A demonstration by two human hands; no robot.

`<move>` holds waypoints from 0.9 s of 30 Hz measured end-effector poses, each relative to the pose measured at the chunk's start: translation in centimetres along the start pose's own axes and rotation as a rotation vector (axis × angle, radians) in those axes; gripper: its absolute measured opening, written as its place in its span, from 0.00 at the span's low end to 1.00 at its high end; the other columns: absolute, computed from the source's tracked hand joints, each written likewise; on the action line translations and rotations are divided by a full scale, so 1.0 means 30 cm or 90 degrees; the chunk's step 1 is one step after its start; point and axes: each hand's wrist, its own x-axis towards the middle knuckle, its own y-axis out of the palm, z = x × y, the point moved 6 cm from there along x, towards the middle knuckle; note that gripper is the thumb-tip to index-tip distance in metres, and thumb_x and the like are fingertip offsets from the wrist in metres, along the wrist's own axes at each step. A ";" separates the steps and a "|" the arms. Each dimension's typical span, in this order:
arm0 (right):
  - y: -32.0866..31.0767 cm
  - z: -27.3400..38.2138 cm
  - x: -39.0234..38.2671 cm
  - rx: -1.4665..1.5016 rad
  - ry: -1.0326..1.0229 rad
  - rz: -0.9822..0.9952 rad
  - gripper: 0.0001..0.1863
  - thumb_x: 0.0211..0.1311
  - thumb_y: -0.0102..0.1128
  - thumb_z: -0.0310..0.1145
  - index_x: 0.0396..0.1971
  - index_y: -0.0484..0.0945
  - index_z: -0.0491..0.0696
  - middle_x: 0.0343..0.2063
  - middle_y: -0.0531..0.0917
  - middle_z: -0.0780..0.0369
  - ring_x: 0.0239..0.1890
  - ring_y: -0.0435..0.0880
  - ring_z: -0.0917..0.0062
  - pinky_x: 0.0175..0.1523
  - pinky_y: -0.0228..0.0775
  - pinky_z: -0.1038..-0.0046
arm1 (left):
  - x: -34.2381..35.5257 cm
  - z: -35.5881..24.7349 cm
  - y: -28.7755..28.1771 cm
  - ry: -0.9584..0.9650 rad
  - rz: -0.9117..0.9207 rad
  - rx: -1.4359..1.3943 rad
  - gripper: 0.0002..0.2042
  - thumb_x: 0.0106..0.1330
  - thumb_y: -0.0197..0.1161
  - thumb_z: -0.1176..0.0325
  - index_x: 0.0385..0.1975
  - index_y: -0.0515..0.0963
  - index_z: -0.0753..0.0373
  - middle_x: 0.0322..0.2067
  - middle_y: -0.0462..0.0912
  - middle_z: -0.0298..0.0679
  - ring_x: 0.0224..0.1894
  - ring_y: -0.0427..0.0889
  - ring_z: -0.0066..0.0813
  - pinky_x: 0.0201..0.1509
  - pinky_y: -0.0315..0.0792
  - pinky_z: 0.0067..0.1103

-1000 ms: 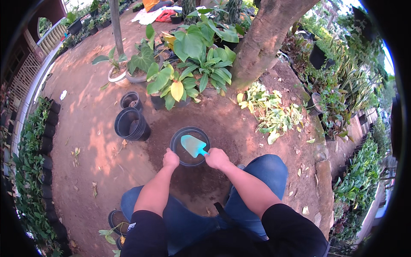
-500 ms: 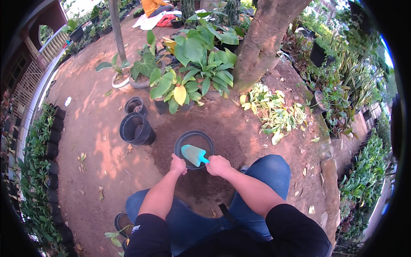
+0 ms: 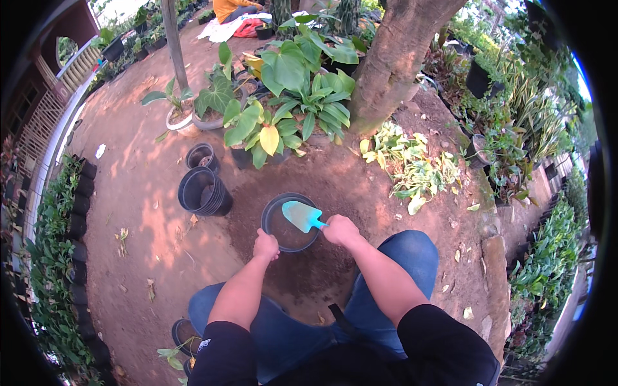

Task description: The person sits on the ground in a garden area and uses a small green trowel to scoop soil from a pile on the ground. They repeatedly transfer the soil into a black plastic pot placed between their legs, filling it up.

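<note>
A round black plant pot [image 3: 266, 217] with brown soil inside stands on the ground in front of me. My left hand [image 3: 266, 245] grips its near left rim, fingers closed on the edge. In my right hand [image 3: 341, 231] is the handle of a turquoise hand trowel [image 3: 302, 215]. The trowel's blade lies over the pot's opening, pointing left and away from me. Whether the blade touches the soil I cannot tell.
Nested black pots [image 3: 205, 193] stand left of my pot, with another pot [image 3: 201, 157] behind them. Leafy potted plants [image 3: 283, 122] and a tree trunk [image 3: 399, 58] rise beyond. Cut variegated leaves [image 3: 415, 167] lie at the right. A person [image 3: 233, 9] sits far off.
My right hand has moved right and a little away from me. The trowel blade has shifted right over the pot with it. My left hand stays at the rim.
</note>
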 end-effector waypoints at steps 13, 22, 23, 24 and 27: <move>0.031 0.009 -0.019 0.083 0.008 0.061 0.20 0.61 0.50 0.44 0.27 0.80 0.41 0.19 0.80 0.54 0.23 0.81 0.66 0.34 0.72 0.66 | 0.018 0.007 -0.016 0.012 -0.021 -0.050 0.22 0.66 0.40 0.70 0.59 0.48 0.64 0.28 0.78 0.52 0.22 0.80 0.38 0.24 0.75 0.28; 0.091 0.101 -0.091 -0.013 -0.061 0.038 0.20 0.59 0.52 0.43 0.38 0.78 0.40 0.38 0.80 0.48 0.44 0.79 0.57 0.49 0.71 0.61 | 0.021 0.034 0.084 -0.045 0.218 -0.275 0.21 0.67 0.34 0.71 0.56 0.36 0.65 0.30 0.76 0.55 0.22 0.81 0.40 0.22 0.78 0.30; 0.099 0.110 -0.096 -0.017 -0.057 0.043 0.20 0.59 0.52 0.43 0.38 0.78 0.40 0.38 0.80 0.48 0.44 0.79 0.57 0.49 0.71 0.61 | 0.021 0.042 0.081 -0.032 0.223 -0.273 0.15 0.67 0.34 0.71 0.50 0.41 0.66 0.32 0.75 0.57 0.25 0.82 0.43 0.25 0.80 0.31; 0.087 0.123 -0.104 -0.022 -0.054 0.044 0.20 0.59 0.52 0.43 0.38 0.78 0.40 0.38 0.80 0.48 0.44 0.79 0.57 0.49 0.71 0.61 | 0.006 0.034 0.081 -0.038 0.217 -0.283 0.15 0.67 0.34 0.71 0.50 0.42 0.66 0.33 0.75 0.58 0.25 0.82 0.43 0.26 0.80 0.31; 0.037 0.108 -0.084 -0.022 -0.018 0.017 0.20 0.59 0.53 0.44 0.38 0.79 0.40 0.39 0.80 0.49 0.45 0.79 0.58 0.49 0.71 0.62 | -0.015 0.025 0.089 -0.047 0.223 -0.319 0.16 0.67 0.33 0.72 0.50 0.41 0.66 0.33 0.75 0.58 0.27 0.82 0.45 0.27 0.81 0.32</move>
